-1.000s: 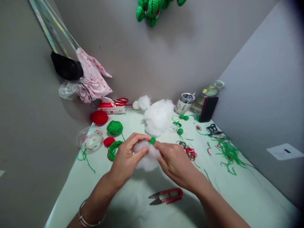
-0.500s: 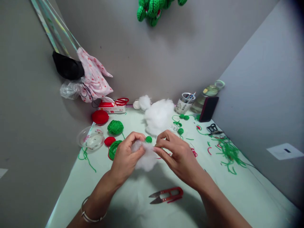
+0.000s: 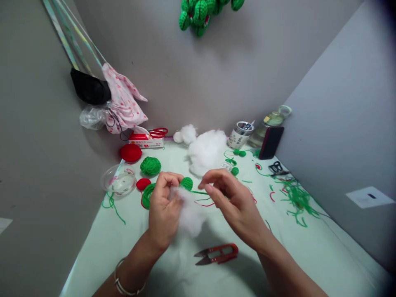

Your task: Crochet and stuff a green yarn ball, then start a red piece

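Note:
My left hand (image 3: 164, 210) is closed on a wispy tuft of white fibre stuffing (image 3: 190, 214), which hangs below its fingers. A small green crocheted ball (image 3: 186, 183) shows at those fingertips; whether they grip it too is hard to see. From the ball a green strand runs right, under my right hand (image 3: 230, 196). That hand hovers a little apart from the stuffing, fingers curved, thumb and forefinger not pressed together, nothing visible between them. Red-handled thread snips (image 3: 216, 253) lie on the table nearer to me, blades pointing left.
Behind my hands sits a large heap of white stuffing (image 3: 207, 150). Green yarn (image 3: 150, 166), red yarn (image 3: 130, 153) and a clear bowl (image 3: 119, 181) are at left. A pen tin (image 3: 240, 134), phone (image 3: 271, 142), black scissors (image 3: 277, 168) and green yarn scraps (image 3: 300, 198) lie right.
My right hand has drawn away from the stuffing, and its fingers have parted. More of the green ball shows, further left beside my left fingers. The tuft hangs slightly lower.

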`<state>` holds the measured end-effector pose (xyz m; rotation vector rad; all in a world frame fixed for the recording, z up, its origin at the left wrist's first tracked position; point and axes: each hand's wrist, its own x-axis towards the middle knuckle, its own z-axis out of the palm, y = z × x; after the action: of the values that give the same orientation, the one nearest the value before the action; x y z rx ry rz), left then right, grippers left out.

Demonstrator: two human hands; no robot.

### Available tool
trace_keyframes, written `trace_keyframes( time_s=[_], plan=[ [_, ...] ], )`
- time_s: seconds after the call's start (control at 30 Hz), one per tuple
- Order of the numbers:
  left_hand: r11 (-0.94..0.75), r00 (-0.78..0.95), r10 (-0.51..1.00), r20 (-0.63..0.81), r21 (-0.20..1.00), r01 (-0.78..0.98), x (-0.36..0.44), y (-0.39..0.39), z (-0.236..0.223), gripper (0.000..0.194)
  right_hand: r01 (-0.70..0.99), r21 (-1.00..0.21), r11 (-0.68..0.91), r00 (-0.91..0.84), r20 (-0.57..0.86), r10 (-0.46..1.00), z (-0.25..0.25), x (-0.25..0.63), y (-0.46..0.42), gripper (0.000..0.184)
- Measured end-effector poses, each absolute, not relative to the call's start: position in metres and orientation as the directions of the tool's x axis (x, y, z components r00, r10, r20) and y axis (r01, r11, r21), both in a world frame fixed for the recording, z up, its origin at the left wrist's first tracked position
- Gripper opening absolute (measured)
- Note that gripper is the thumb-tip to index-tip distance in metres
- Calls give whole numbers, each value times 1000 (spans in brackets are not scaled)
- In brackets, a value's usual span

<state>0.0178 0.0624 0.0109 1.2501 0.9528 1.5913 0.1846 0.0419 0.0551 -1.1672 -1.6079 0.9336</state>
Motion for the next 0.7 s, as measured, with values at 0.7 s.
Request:
trace_keyframes(
  time_s=[0.7],
  plan=[
    [-163,250,947,200,973,-161,13,54,32,11,441,-864,244,-48,249,967,47,181,48,18]
  ],
)
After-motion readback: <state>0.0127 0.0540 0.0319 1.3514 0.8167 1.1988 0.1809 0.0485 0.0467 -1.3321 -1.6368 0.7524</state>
